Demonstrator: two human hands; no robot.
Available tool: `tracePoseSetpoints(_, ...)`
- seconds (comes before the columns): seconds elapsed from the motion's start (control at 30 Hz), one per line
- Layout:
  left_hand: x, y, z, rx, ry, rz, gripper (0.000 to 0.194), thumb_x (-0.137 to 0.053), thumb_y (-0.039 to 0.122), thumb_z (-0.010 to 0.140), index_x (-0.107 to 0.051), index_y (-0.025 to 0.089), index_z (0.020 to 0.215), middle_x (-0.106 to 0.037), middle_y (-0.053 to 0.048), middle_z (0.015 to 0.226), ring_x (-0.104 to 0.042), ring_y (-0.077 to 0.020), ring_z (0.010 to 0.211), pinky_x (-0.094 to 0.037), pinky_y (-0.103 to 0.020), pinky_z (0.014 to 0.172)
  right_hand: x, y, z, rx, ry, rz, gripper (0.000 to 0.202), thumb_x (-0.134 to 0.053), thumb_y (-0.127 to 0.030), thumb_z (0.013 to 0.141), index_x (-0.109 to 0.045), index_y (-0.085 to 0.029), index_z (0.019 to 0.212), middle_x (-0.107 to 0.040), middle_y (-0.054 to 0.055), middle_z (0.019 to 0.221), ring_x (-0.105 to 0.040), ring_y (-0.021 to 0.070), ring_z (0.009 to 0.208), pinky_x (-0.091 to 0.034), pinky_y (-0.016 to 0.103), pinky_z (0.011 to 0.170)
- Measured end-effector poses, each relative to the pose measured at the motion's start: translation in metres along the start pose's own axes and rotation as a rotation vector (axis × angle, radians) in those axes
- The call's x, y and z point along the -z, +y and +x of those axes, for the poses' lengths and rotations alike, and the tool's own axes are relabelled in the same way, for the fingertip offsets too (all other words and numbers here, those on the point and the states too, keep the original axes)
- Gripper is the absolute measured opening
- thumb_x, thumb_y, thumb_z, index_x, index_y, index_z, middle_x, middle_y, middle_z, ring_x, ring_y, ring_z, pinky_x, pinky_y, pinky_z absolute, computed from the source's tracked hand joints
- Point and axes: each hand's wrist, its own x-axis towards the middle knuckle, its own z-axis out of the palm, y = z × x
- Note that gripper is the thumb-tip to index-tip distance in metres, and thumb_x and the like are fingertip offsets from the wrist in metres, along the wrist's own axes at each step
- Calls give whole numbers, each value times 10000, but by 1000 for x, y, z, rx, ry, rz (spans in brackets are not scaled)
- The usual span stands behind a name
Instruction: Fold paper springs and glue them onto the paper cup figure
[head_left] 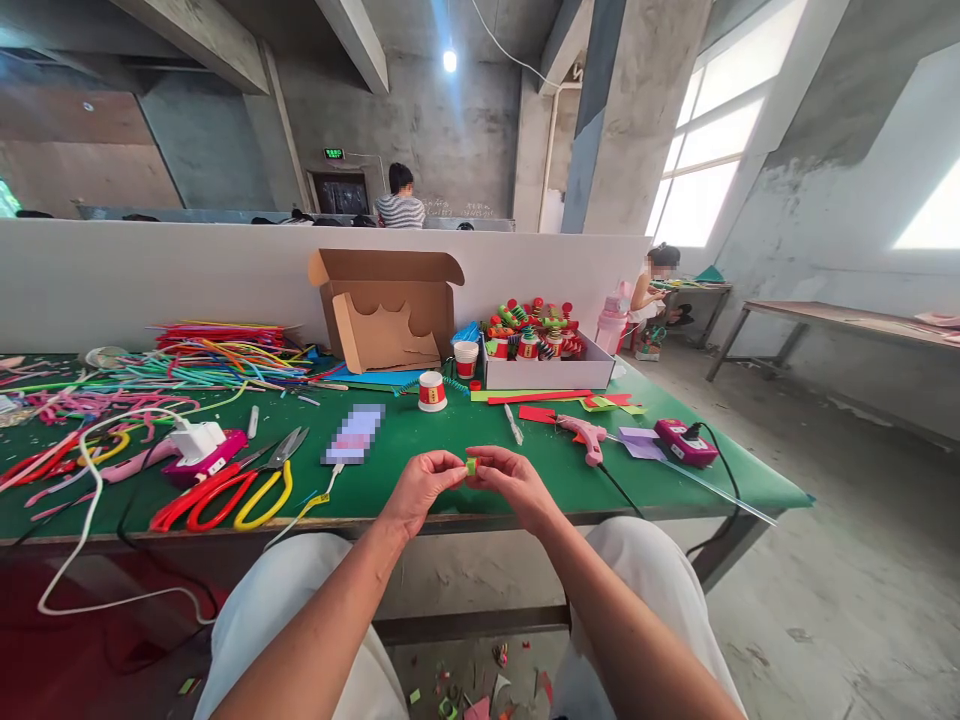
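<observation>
Close to the table's front edge, my left hand (429, 488) and my right hand (514, 482) meet fingertip to fingertip. Between them they pinch a small green piece (471, 466), which looks like a tiny roll of paper; the fingers hide part of it. Beyond the hands stands a red and white paper cup (432, 391) with coiled teal stems at its sides. Right of my right hand lies a pink hot glue gun (586, 437), with a white stick-like tool (514, 424) nearer the middle.
A white box (547, 375) of finished cup figures stands at the back, beside an open cardboard box (386, 290). Scissors (274, 480), a phone (352, 434), pipe cleaners (225, 365) and a power strip (202, 456) lie left. Another power strip (685, 443) sits right. Cables cross the front edge.
</observation>
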Motion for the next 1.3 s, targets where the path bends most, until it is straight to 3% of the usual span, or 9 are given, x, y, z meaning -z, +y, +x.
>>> tracePoseSetpoints(0.37, -2, 1, -3, 39, -7, -87, 243, -755, 371, 554, -627, 166, 578, -547, 13, 530, -452, -109, 535, -367, -253, 564, -1, 1, 1, -3, -35, -10, 360, -786, -421, 616, -730, -218, 909, -723, 7, 833, -668, 178, 788, -507, 357, 856)
tracePoseSetpoints(0.6, -3, -2, -2, 54, -22, -116, 273, -746, 410, 592, -649, 161, 646, -547, 16, 561, -445, -106, 555, -359, -249, 568, -2, -1, 1, -33, 36, 37, 232, -744, -382, 649, -720, -213, 807, -687, -13, 746, -638, 136, 682, -503, 319, 820)
tracePoseSetpoints(0.73, 2, -2, -2, -41, 39, -60, 220, -701, 341, 623, -663, 168, 753, -628, -19, 753, -530, -140, 699, -419, -253, 643, -1, -3, 0, -34, 74, 43, 215, -721, -331, 647, -695, -210, 823, -670, -18, 743, -628, 127, 662, -504, 302, 778)
tracePoseSetpoints(0.83, 2, -2, -3, -60, -51, -30, 246, -671, 311, 652, -658, 172, 853, -652, -47, 887, -572, -169, 799, -448, -266, 686, -2, -1, 1, -30, 100, 46, 233, -723, -280, 623, -645, -209, 831, -657, -26, 711, -630, 134, 649, -503, 296, 732)
tracePoseSetpoints(1.0, -3, -3, -5, -48, -95, -22, 275, -702, 296, 632, -637, 173, 869, -654, -36, 839, -591, -170, 802, -463, -291, 763, -3, 4, 3, -50, 108, 22, 171, -705, -247, 621, -607, -195, 750, -643, -25, 638, -606, 126, 616, -494, 282, 707)
tracePoseSetpoints(1.3, -4, -4, -3, -39, -66, -37, 206, -668, 301, 633, -638, 167, 786, -650, -31, 780, -579, -168, 753, -450, -284, 710, -5, 1, -1, -54, 49, 12, 186, -727, -291, 622, -613, -216, 748, -642, -44, 628, -605, 129, 599, -503, 281, 688)
